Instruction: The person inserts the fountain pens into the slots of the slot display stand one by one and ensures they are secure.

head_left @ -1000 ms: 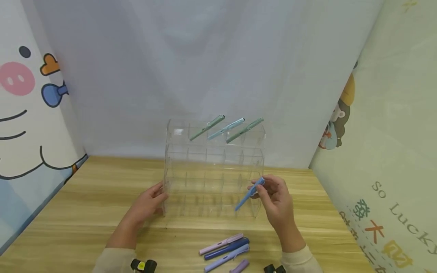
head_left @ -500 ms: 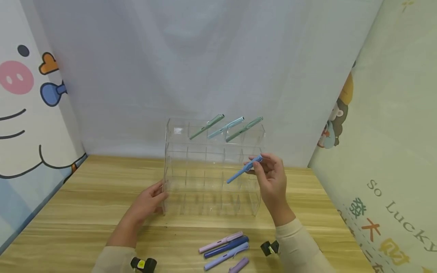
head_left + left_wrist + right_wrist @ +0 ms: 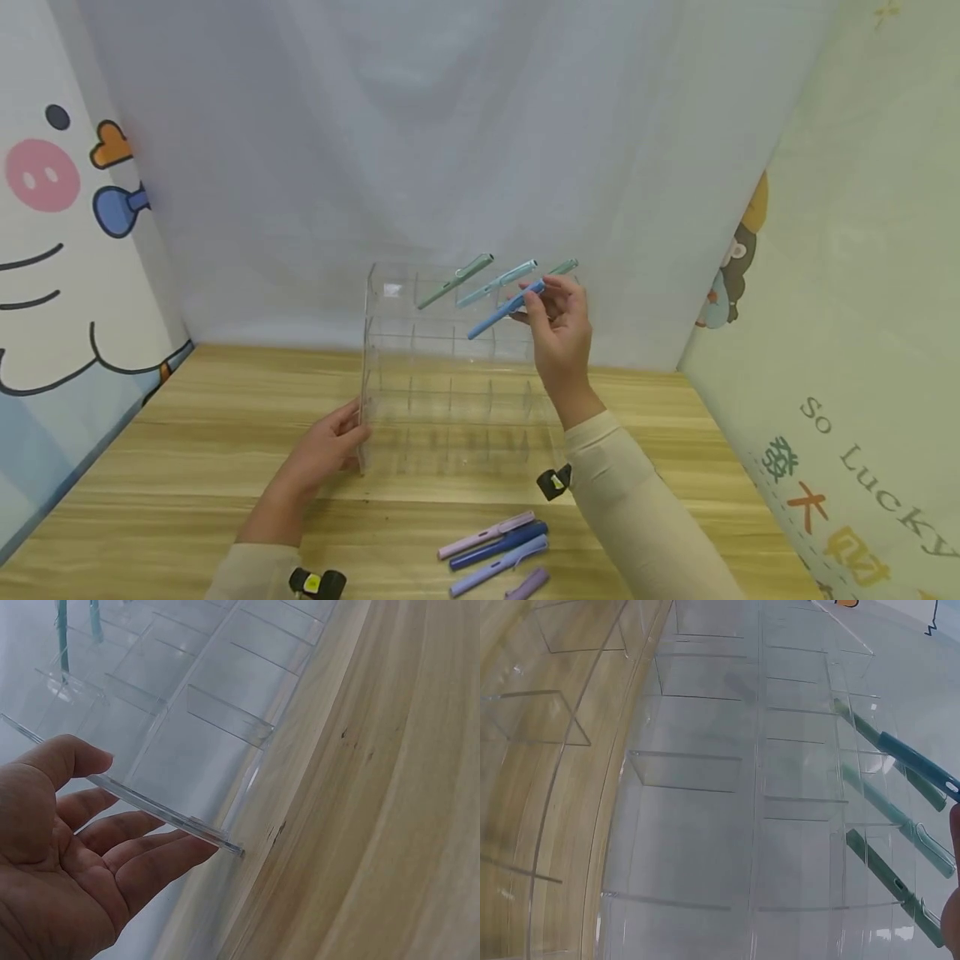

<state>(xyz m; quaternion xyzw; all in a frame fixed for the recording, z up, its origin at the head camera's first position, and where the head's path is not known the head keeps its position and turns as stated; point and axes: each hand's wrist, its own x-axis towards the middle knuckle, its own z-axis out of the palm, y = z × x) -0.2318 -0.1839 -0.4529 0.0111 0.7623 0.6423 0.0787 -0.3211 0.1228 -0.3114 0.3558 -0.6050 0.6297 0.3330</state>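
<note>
A clear acrylic pen rack [image 3: 365,358] with tiered compartments stands on the wooden table. My left hand [image 3: 327,439] grips its left side panel low down, thumb on one side and fingers on the other in the left wrist view. Between thumb and fingers, my right hand [image 3: 561,325] pinches a blue pen [image 3: 495,321] by its capped end, in front of the upper tiers. Across the top tier lie a green pen [image 3: 450,285], a light blue pen [image 3: 491,287] and, partly hidden behind the right hand, another green pen [image 3: 564,267].
On the table in front of the rack lie a pink pen [image 3: 486,535], a dark blue pen [image 3: 498,546], a lavender pen [image 3: 499,567] and a purple pen [image 3: 528,585] cut by the frame edge. A grey-white curtain [image 3: 465,150] hangs behind; printed panels flank both sides.
My right hand has risen with the blue pen from the rack's lower right to the upper tiers, moving leftward as well. The left hand has kept its place on the side panel.
</note>
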